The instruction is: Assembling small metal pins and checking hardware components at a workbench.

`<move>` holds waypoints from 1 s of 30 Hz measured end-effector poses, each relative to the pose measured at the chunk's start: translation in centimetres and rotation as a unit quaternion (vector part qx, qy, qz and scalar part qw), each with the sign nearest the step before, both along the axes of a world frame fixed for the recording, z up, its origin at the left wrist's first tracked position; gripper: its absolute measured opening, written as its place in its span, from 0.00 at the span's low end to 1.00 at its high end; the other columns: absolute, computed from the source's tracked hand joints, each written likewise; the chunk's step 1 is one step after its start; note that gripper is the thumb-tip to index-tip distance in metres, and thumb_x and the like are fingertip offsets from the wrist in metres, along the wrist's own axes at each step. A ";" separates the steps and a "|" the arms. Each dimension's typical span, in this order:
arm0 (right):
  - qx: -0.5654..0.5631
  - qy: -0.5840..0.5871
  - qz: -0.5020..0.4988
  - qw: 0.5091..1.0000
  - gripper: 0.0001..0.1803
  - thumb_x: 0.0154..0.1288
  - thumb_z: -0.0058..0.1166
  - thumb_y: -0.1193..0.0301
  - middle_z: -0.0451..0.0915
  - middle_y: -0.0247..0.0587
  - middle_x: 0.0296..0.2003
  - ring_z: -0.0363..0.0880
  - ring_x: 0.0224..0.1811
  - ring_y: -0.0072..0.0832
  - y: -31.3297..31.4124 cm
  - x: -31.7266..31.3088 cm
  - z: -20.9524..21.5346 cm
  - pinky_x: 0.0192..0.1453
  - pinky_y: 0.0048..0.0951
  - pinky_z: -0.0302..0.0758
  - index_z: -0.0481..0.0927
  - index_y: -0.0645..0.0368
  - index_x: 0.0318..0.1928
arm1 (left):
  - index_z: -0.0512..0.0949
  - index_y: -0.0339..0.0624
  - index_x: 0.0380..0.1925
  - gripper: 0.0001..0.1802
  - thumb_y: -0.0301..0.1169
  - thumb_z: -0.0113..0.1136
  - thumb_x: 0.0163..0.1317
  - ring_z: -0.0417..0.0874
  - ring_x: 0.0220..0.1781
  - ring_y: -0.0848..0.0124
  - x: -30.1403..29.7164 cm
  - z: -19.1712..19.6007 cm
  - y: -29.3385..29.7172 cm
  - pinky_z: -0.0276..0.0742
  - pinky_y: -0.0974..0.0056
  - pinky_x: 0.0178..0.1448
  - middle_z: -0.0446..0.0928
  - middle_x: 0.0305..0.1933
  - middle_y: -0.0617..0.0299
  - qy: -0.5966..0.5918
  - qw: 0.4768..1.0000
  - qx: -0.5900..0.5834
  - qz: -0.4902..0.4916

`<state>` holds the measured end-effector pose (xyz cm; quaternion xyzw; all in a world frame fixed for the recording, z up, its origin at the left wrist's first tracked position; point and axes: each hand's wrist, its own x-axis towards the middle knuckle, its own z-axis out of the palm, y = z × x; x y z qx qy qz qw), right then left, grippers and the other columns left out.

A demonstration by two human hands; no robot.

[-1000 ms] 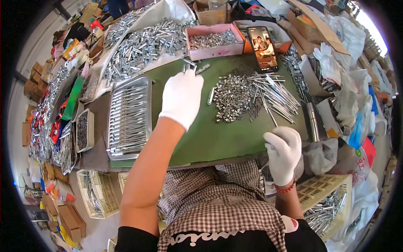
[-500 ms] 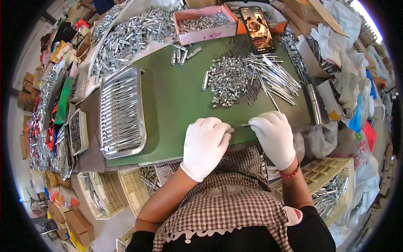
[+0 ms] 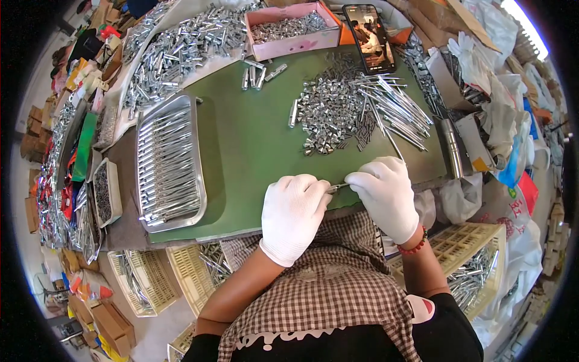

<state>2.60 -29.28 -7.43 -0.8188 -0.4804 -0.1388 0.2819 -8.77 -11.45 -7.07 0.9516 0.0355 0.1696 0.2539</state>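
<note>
- A small metal piece [image 3: 339, 186] lies between the two hands, above the near edge of the green work surface [image 3: 259, 145]; most of it is hidden by fingers, so whether it is one part or two joined cannot be told.
- The left hand [image 3: 293, 211], in a white knitted glove, pinches its left end between thumb and fingers.
- The right hand [image 3: 386, 196], gloved alike, grips the other end with bent fingertips.
- The piece looks light, stiff and hard to break; its smooth metal probably slides easily against glove fabric, so a firm fingertip pinch at each end seems the sound hold, with the middle left free.
- Beyond the hands sits a heap of short metal fittings [image 3: 330, 111], with small dark pins [image 3: 365, 131] at its lower right.
- Slender rods [image 3: 398, 111] fan out beside it; they look rigid, easy to roll, and best lifted singly by the shaft.
- One short cylinder [image 3: 293, 113] lies just left of the heap; a few more cylinders [image 3: 254, 75] lie below the pink box [image 3: 295, 43].
- To the left, a metal tray [image 3: 201, 199] holds rodlike parts [image 3: 169, 163] in a row.
- A phone [image 3: 370, 39] leans at the back.
</note>
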 end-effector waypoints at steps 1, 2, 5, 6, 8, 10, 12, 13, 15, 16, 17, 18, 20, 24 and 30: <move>-0.001 -0.004 0.004 1.000 0.11 0.55 0.67 0.74 0.81 0.29 0.36 0.80 0.45 0.36 0.0 0.0 0.1 0.55 0.41 0.74 0.84 0.47 0.39 | 0.86 0.48 0.38 0.08 0.31 0.70 0.57 0.81 0.44 0.56 0.0 0.0 0.0 0.74 0.52 0.51 0.81 0.39 0.62 0.001 1.000 -0.001 0.000; -0.002 -0.008 0.008 1.000 0.11 0.55 0.67 0.74 0.81 0.29 0.37 0.80 0.44 0.36 0.1 0.1 0.1 0.55 0.41 0.74 0.84 0.47 0.39 | 0.86 0.48 0.38 0.08 0.31 0.70 0.57 0.81 0.44 0.56 0.0 0.0 0.0 0.74 0.52 0.51 0.81 0.39 0.62 -0.001 1.000 0.001 0.000; -0.002 0.000 0.019 1.000 0.12 0.55 0.67 0.74 0.81 0.28 0.37 0.80 0.45 0.36 0.0 0.3 0.0 0.55 0.41 0.74 0.83 0.47 0.40 | 0.86 0.48 0.37 0.08 0.31 0.70 0.57 0.81 0.43 0.56 0.0 0.1 -0.1 0.74 0.52 0.50 0.82 0.39 0.62 -0.005 1.000 0.005 0.002; -0.002 0.000 0.019 1.000 0.12 0.55 0.67 0.74 0.81 0.28 0.37 0.80 0.45 0.36 0.1 0.3 -0.1 0.55 0.41 0.74 0.83 0.47 0.40 | 0.86 0.48 0.37 0.07 0.31 0.70 0.57 0.81 0.43 0.56 0.0 0.1 -0.1 0.74 0.53 0.50 0.82 0.39 0.62 -0.007 1.000 0.007 0.005; 0.016 0.004 0.029 0.999 0.11 0.54 0.67 0.74 0.81 0.29 0.38 0.80 0.45 0.37 0.4 0.3 -0.2 0.55 0.41 0.74 0.84 0.47 0.39 | 0.86 0.48 0.37 0.07 0.31 0.70 0.57 0.81 0.43 0.56 0.0 0.0 -0.1 0.74 0.53 0.50 0.82 0.38 0.63 -0.009 1.000 0.005 0.002; 0.016 -0.002 0.023 1.000 0.11 0.54 0.67 0.75 0.81 0.29 0.38 0.80 0.45 0.37 0.7 0.2 0.1 0.55 0.42 0.74 0.84 0.47 0.38 | 0.86 0.48 0.37 0.07 0.31 0.71 0.57 0.81 0.42 0.56 0.1 0.0 0.0 0.74 0.53 0.50 0.82 0.38 0.63 -0.012 1.000 0.004 -0.001; 0.018 -0.009 0.017 1.000 0.10 0.54 0.67 0.75 0.82 0.29 0.38 0.81 0.46 0.37 0.9 0.3 0.6 0.54 0.42 0.74 0.85 0.47 0.37 | 0.86 0.48 0.36 0.07 0.31 0.70 0.57 0.81 0.42 0.56 0.1 -0.1 -0.1 0.73 0.53 0.50 0.82 0.37 0.63 -0.013 1.000 0.006 0.004; 0.022 0.014 -0.006 1.000 0.09 0.54 0.68 0.75 0.82 0.30 0.38 0.81 0.46 0.38 0.9 0.5 0.9 0.54 0.42 0.74 0.85 0.47 0.36 | 0.86 0.48 0.36 0.07 0.31 0.70 0.57 0.81 0.42 0.56 0.1 -0.1 -0.1 0.73 0.53 0.50 0.82 0.37 0.63 -0.013 1.000 0.005 0.005; 0.019 0.025 -0.035 0.999 0.09 0.55 0.68 0.75 0.82 0.32 0.38 0.81 0.45 0.40 0.9 1.6 0.9 0.52 0.42 0.75 0.86 0.47 0.37 | 0.86 0.48 0.36 0.07 0.32 0.69 0.58 0.81 0.42 0.57 0.1 0.0 0.1 0.73 0.53 0.49 0.82 0.36 0.63 -0.012 1.000 0.013 -0.004; 0.025 0.007 -0.040 0.999 0.09 0.55 0.68 0.75 0.82 0.32 0.38 0.81 0.45 0.40 1.3 2.3 0.8 0.51 0.42 0.75 0.86 0.48 0.36 | 0.86 0.48 0.36 0.07 0.32 0.69 0.58 0.81 0.42 0.57 0.0 -0.1 0.0 0.73 0.53 0.49 0.82 0.36 0.63 -0.012 1.000 0.014 -0.004; 0.030 -0.012 -0.047 0.998 0.09 0.54 0.69 0.75 0.82 0.32 0.37 0.81 0.44 0.40 1.7 3.0 0.8 0.51 0.42 0.75 0.86 0.48 0.36 | 0.86 0.48 0.36 0.06 0.32 0.69 0.58 0.81 0.42 0.57 0.1 0.0 0.0 0.73 0.53 0.49 0.82 0.36 0.64 -0.009 1.000 0.014 -0.003; 0.030 -0.013 -0.048 0.998 0.09 0.54 0.69 0.75 0.82 0.32 0.37 0.81 0.44 0.40 2.1 3.7 0.7 0.51 0.42 0.75 0.86 0.48 0.36 | 0.86 0.48 0.36 0.06 0.32 0.68 0.59 0.81 0.41 0.58 0.1 0.0 0.0 0.73 0.54 0.49 0.82 0.36 0.64 -0.007 1.000 0.014 -0.002; 0.027 -0.004 -0.015 1.000 0.07 0.55 0.68 0.73 0.80 0.32 0.35 0.80 0.43 0.39 2.9 4.9 0.2 0.49 0.42 0.74 0.85 0.49 0.34 | 0.86 0.48 0.35 0.05 0.32 0.68 0.59 0.81 0.41 0.58 0.1 0.1 0.0 0.73 0.54 0.49 0.82 0.36 0.64 0.001 1.000 0.008 -0.002; -0.009 -0.014 0.023 1.000 0.05 0.55 0.68 0.71 0.79 0.31 0.34 0.80 0.43 0.38 3.0 5.7 0.3 0.49 0.42 0.73 0.84 0.49 0.33 | 0.86 0.49 0.35 0.04 0.32 0.68 0.59 0.81 0.41 0.58 0.1 -0.1 -0.1 0.73 0.54 0.48 0.81 0.36 0.64 -0.014 1.000 -0.003 0.006; -0.012 -0.059 -0.001 0.998 0.04 0.57 0.67 0.70 0.80 0.31 0.35 0.79 0.42 0.38 3.0 5.4 0.1 0.48 0.41 0.73 0.84 0.48 0.32 | 0.86 0.50 0.36 0.05 0.33 0.68 0.59 0.81 0.42 0.58 0.0 -0.4 0.0 0.73 0.54 0.48 0.81 0.37 0.65 -0.009 1.000 0.005 0.002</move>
